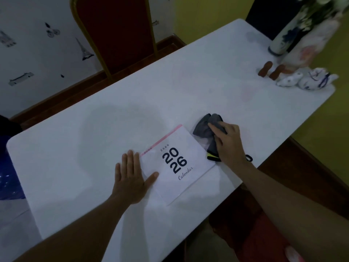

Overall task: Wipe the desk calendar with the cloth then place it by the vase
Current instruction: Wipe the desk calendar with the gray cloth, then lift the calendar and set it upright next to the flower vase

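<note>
A white desk calendar (177, 163) printed "2026 Calendar", with a pink top strip, lies flat on the white table (117, 114) near its front edge. My left hand (132, 176) presses flat on the calendar's left corner, fingers spread. My right hand (228, 142) grips a crumpled grey cloth (205, 127) with a yellow-black tag, at the calendar's right edge. The blue-and-white vase (287, 38) stands at the table's far right corner, with flowers blurred above it.
Beside the vase stand a pale wrapped bundle (306, 48), two brown cylindrical pieces (270, 69) and white-and-blue ceramic figurines (306, 80). A red chair with a gold frame (117, 35) stands behind the table. The table's right edge runs close past my right forearm.
</note>
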